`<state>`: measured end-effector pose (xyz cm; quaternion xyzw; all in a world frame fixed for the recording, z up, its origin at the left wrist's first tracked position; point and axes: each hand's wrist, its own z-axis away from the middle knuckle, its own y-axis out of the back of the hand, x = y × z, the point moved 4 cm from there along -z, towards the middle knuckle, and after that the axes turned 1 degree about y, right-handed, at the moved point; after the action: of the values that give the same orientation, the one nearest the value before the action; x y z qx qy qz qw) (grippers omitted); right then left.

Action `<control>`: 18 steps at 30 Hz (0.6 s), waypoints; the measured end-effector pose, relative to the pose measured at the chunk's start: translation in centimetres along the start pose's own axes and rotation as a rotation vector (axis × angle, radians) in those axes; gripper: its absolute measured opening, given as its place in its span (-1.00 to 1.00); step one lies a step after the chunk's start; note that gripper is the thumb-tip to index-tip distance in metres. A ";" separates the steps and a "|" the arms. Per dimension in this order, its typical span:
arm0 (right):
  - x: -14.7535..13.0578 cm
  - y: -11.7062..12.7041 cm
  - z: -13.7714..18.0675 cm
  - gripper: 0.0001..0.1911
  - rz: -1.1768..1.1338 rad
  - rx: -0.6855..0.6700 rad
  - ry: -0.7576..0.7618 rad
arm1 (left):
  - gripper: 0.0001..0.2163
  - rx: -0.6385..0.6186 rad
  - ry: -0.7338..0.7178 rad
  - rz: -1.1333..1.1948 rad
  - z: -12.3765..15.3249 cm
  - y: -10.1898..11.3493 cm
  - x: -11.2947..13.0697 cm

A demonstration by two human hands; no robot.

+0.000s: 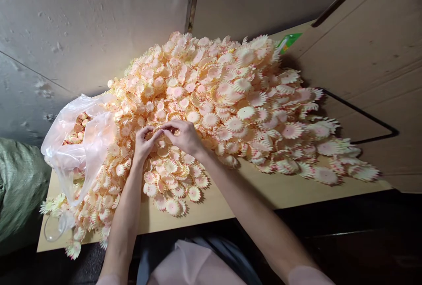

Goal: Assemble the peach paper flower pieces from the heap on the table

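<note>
A large heap of cream and pink artificial flower petal pieces, round with fringed edges, covers much of the wooden table. Over the front left of this heap, my left hand and my right hand meet at the fingertips. Both are closed in a pinch. Whatever sits between the fingers is too small and too much like the pieces behind it to name. Below my hands a smaller cluster of petal pieces spreads toward the table's front edge.
At the left, a translucent plastic bag holds small peach-coloured pieces. A clear round item lies at the front left corner. A green sack stands beside the table. Cardboard with a black bent rod rises at the right.
</note>
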<state>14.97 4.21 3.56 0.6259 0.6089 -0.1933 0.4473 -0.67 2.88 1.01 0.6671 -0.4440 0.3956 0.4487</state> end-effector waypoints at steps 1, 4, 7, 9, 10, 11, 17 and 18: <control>0.2 0.0 0.0 -0.84 -0.029 0.023 -0.029 | -0.74 0.027 0.009 -0.010 0.0 0.1 -0.2; 0.8 -0.1 0.2 -0.79 -0.077 0.081 -0.075 | -0.71 0.062 0.045 -0.037 -0.1 0.2 -0.7; 1.2 -0.5 0.5 -0.76 -0.036 0.086 -0.014 | -0.68 0.035 0.034 -0.071 -0.2 0.1 -0.8; 1.4 -0.9 0.7 -0.76 0.002 0.072 0.050 | -0.66 0.016 0.001 -0.090 -0.2 -0.1 -0.5; 1.5 -1.1 0.8 -0.76 0.017 0.065 0.080 | -0.65 0.008 -0.009 -0.092 -0.3 -0.1 -0.4; 1.6 -1.2 0.8 -0.75 0.029 0.060 0.103 | -0.65 0.000 -0.012 -0.091 -0.3 -0.2 -0.3; 2.2 -1.2 1.0 -0.75 0.047 0.021 0.102 | -0.67 -0.044 -0.003 -0.034 -0.2 -0.3 0.0; 2.2 -1.1 1.0 -0.76 0.034 0.023 0.092 | -0.67 -0.053 0.001 -0.022 -0.2 -0.4 0.0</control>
<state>14.66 4.54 0.89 0.6493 0.6160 -0.1637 0.4149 -0.37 3.18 0.96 0.6596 -0.4466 0.3791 0.4709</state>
